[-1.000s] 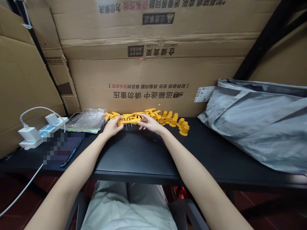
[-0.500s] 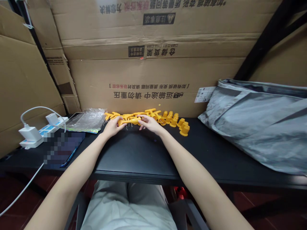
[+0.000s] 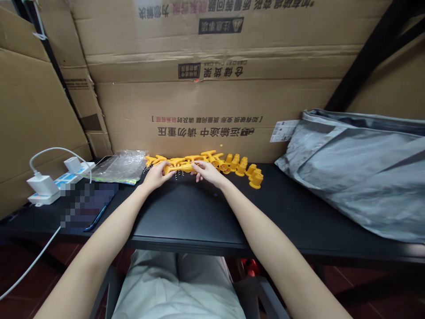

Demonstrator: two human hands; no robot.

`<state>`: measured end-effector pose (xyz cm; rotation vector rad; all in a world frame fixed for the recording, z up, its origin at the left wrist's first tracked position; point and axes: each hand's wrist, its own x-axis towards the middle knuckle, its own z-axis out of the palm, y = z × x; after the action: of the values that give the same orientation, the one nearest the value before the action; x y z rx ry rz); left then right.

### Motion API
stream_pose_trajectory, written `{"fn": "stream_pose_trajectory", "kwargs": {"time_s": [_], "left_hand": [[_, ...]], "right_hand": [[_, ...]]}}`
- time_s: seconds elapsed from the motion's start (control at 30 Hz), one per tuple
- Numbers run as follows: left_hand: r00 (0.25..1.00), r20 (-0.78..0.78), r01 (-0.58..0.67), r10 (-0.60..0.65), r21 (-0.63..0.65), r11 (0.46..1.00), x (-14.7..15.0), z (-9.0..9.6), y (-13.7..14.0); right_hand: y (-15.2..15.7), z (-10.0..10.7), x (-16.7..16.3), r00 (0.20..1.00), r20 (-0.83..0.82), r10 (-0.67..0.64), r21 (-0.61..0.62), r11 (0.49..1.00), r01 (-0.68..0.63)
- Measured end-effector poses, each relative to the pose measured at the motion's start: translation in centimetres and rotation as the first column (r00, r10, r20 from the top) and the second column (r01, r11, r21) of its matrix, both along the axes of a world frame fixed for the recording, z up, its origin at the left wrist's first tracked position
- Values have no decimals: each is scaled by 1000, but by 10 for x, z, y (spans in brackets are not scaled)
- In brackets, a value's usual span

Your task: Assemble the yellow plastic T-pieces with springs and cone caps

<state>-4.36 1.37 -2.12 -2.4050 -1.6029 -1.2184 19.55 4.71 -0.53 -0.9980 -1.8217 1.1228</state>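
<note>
A yellow corkscrew (image 3: 179,169) lies level between my two hands, just above the black table. My left hand (image 3: 157,176) is closed around its T-handle end at the left. On its right end, a wider yellow plastic part, the fingers of my right hand (image 3: 208,172) are closed; they partly cover it. Behind and under it several yellow T-handled corkscrews (image 3: 160,158) lie in a row, some with dark metal spirals (image 3: 146,169) showing. Several yellow cone-shaped sleeves (image 3: 256,179) stand to the right of my right hand, and a few open-ended ones (image 3: 225,168) lie on their sides.
Brown cardboard (image 3: 212,102) walls off the back of the black table (image 3: 186,212). At the left are a clear plastic bag (image 3: 124,165), a power strip (image 3: 64,180) with white chargers and cable, and a dark flat packet (image 3: 99,206). A large grey bag (image 3: 358,173) occupies the right side.
The lower fingers of my right hand have shifted slightly at the corkscrew's right end. My left hand and the held corkscrew stay in nearly the same place.
</note>
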Motion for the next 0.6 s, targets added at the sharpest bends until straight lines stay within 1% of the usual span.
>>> {"fn": "stream_pose_trajectory", "kwargs": {"time_s": [0.17, 0.23, 0.4, 0.6], "left_hand": [[1000, 11, 7, -7, -2, 1000, 1, 0, 0], [1000, 19, 9, -9, -2, 1000, 1, 0, -1], [1000, 28, 2, -2, -14, 1000, 1, 3, -3], [999, 36, 6, -5, -4, 1000, 2, 4, -3]], "right_hand": [[2, 2, 9, 987, -15, 160, 21, 987, -160], [2, 2, 12, 982, -21, 188, 31, 982, -187], [1, 0, 10, 986, -16, 164, 13, 986, -164], [-1, 2, 7, 994, -44, 100, 14, 995, -100]]}}
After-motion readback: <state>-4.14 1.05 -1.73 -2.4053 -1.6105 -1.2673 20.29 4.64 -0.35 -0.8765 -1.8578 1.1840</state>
